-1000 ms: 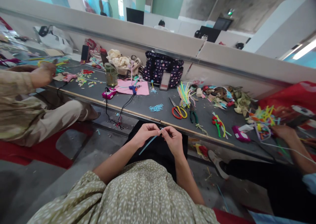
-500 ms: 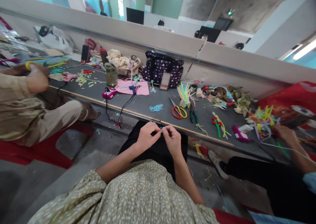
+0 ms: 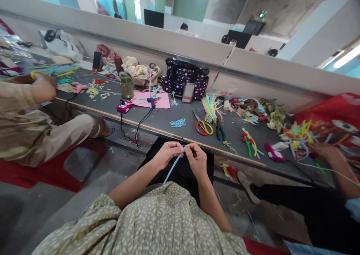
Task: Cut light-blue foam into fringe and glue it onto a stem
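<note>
A light blue pipe cleaner (image 3: 172, 170) runs from between my fingertips down toward my shirt, above my lap. My left hand (image 3: 166, 154) is closed in a pinch near its upper end. Close beside it, my right hand (image 3: 196, 158) pinches the same end, and the fingertips hide the exact grip. Beyond my hands on the dark table (image 3: 157, 125) lies a small pile of short blue pieces (image 3: 178, 122). Scissors (image 3: 204, 128) with red and yellow handles lie to the right of the pile, and green-handled pliers (image 3: 221, 131) lie next to them.
A blue glue gun (image 3: 152, 102) rests on pink paper (image 3: 164, 100), its cord hanging over the table edge. Behind stand a bottle (image 3: 126, 85) and a dotted bag (image 3: 184, 78). Colourful pipe cleaners (image 3: 210, 108) lie bundled at the back. Co-workers sit on both sides.
The light blue pipe cleaner now shows hanging down from my fingers toward my lap. My left hand has turned and its fingers have curled in; my right hand has stayed nearly in place.
</note>
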`<act>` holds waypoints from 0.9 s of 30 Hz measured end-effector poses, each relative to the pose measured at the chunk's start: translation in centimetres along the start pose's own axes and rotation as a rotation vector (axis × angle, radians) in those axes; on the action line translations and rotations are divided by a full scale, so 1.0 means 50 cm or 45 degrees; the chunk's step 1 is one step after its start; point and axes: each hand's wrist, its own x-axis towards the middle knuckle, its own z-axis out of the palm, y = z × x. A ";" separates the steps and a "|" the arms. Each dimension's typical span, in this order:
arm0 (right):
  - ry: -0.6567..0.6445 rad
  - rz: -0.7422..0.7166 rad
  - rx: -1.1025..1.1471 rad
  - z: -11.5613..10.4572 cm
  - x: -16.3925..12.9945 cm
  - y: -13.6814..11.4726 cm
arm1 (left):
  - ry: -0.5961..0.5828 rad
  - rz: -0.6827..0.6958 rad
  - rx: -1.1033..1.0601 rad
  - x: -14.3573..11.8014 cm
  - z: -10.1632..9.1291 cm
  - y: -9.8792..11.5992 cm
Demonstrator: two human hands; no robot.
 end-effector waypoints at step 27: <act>-0.179 0.165 0.347 -0.012 0.018 -0.007 | -0.297 -0.391 -0.379 0.009 -0.022 -0.001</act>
